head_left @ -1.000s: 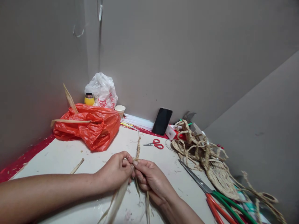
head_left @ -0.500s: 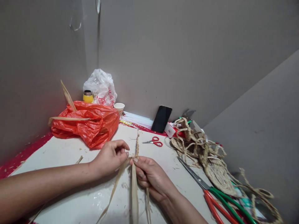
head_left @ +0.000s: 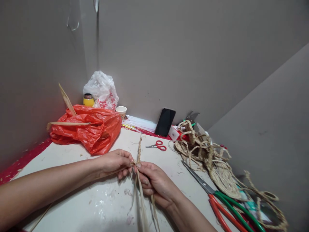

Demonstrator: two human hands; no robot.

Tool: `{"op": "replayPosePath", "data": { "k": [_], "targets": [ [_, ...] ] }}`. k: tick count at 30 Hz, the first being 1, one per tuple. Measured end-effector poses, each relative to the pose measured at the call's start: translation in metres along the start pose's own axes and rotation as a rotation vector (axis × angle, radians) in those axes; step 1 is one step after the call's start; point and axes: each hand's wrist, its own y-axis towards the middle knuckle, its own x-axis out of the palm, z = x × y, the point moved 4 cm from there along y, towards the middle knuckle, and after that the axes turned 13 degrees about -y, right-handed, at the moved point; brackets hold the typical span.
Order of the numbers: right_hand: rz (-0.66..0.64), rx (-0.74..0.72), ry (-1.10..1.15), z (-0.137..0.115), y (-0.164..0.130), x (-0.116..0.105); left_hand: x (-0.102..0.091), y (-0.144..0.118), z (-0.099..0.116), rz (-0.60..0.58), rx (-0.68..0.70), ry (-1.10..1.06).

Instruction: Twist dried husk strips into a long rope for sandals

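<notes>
A thin straw-coloured braid (head_left: 139, 149) runs away from me over the white table top. At its near end my right hand (head_left: 154, 182) pinches the braid between thumb and fingers. Pressed close on the left, my left hand (head_left: 118, 163) has its fingertips closed on a strand at the same spot. Loose dry husk-like strips (head_left: 142, 206) hang from the join toward me, some passing under my right hand. Just beyond the hands lie small red-handled scissors (head_left: 157, 145).
A red plastic bag (head_left: 89, 129) with strips poking out lies left, near a paper cup (head_left: 121, 111) and a yellow jar (head_left: 88, 100). A phone (head_left: 165, 121) leans on the wall. On the right are braided cords (head_left: 222, 174) and large shears (head_left: 212, 191).
My left fingers have come down and closed on a strand beside the right hand. The strip that hung to the left has shifted toward the middle. The view has turned slightly right.
</notes>
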Motion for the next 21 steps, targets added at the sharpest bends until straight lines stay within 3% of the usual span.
{"op": "replayPosePath", "data": {
  "k": [6,12,16,21],
  "targets": [
    [0.006,0.05,-0.011,0.002,0.0004,0.0022,-0.002,-0.0024,0.0037,0.033,0.018,0.101],
    [0.018,0.043,-0.017,0.0036,0.0002,0.0002,-0.0008,-0.0052,0.0038,-0.042,0.022,0.106],
    [0.017,0.028,-0.043,0.0039,0.0,-0.0021,-0.0033,-0.0035,0.0,-0.1,-0.045,0.065],
    [0.049,0.02,-0.178,0.0063,0.0014,-0.0039,-0.0077,-0.0003,-0.0041,-0.135,-0.085,0.08]
  ]
}}
